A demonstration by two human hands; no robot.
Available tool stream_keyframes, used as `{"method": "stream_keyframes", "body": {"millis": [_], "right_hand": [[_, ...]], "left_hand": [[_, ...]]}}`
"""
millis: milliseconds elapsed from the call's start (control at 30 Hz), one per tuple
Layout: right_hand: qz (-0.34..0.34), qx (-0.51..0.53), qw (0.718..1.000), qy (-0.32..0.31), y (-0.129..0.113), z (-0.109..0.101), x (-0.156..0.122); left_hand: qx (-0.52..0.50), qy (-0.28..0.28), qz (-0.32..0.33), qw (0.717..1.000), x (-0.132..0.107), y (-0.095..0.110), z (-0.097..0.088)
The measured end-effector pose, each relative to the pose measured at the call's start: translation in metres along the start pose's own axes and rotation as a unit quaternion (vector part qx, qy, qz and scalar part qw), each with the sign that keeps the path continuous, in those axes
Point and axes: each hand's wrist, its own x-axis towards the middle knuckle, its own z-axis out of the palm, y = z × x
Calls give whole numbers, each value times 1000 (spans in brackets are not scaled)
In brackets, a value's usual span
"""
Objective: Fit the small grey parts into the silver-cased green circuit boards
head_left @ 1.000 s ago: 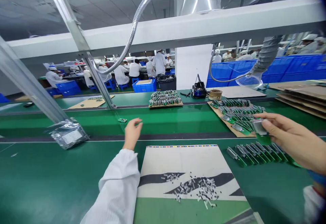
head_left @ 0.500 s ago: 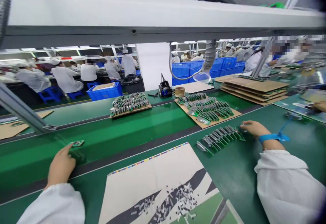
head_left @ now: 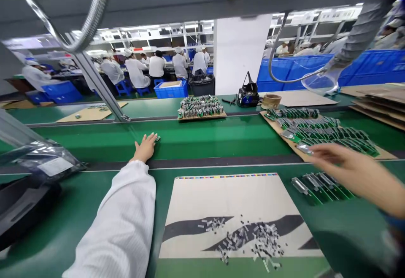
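Observation:
My left hand (head_left: 145,146) reaches over the green belt with its fingers spread. Beside its fingertips lies a small circuit board (head_left: 157,138); whether they touch it is unclear. Smeared by motion, my right hand (head_left: 351,166) is at the near left corner of a cardboard sheet (head_left: 278,132) bearing rows of circuit boards. Its fingertips meet or overlap a circuit board (head_left: 303,148) with a silvery part; I cannot tell if they grip it. Below that hand, a row of similar boards (head_left: 316,187) rests on the green table.
A printed sheet (head_left: 221,193) in front of me carries scattered small clear and dark pieces (head_left: 265,238). Another board-laden cardboard (head_left: 202,107), a tape roll (head_left: 271,100) and a black holder (head_left: 247,94) stand beyond the belt. A plastic bag (head_left: 52,160) lies left. People in white sit far back.
The view has swung left. My right hand has gone from the end of the board row on the table to the cardboard's corner. My left hand's fingers are now spread beside the small board.

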Motion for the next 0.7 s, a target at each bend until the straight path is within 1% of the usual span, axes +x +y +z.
{"method": "stream_keyframes", "body": {"millis": [33,67,133,200,233,333,433,567,700], "right_hand": [[-74,-20,988,-132,-17,18,-5],[-106,-20,978,-178,-32,37,-10],[-149,-23,949,-276,-56,71,-20],[-164,-24,926,-340,-69,98,-30],[-167,-26,916,-365,-72,108,-34],[-158,-32,895,-415,-72,124,-42],[-136,-41,886,-441,-70,130,-47],[-118,-46,887,-444,-75,129,-50],[-103,-40,893,-435,-76,130,-54]], "left_hand": [[2,-5,9,1000,3,3,2],[3,-9,15,1000,6,5,3],[7,-12,24,1000,12,9,6],[11,-8,30,999,15,12,7],[12,-5,33,999,16,13,7],[3,1,37,999,18,15,5],[-22,6,37,999,18,16,4],[-80,14,35,996,16,19,6],[-167,25,-1,986,16,21,6]]}}
